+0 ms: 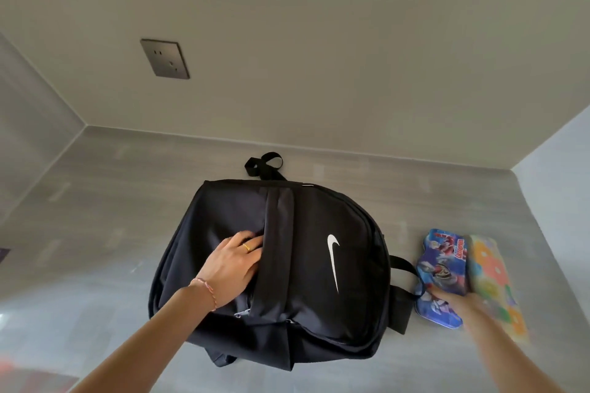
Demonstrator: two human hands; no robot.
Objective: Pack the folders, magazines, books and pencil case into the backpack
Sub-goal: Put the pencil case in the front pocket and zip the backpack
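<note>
A black backpack (319,265) with a white swoosh lies flat on the grey table, top handle toward the wall. My left hand (233,265) rests on its left side, fingertips tucked under the edge of the front pocket flap. To the right of the backpack lie a blue cartoon-printed pencil case (442,268) and, beside it, a pastel one with coloured dots (493,281). My right hand (459,298), blurred by motion, sits on the near end of the blue pencil case; whether it grips the case I cannot tell.
The grey table (127,217) meets a beige wall at the back with a dark socket plate (165,58). A pale side wall (562,185) bounds the right. A red and dark object (19,376) shows at the bottom left corner.
</note>
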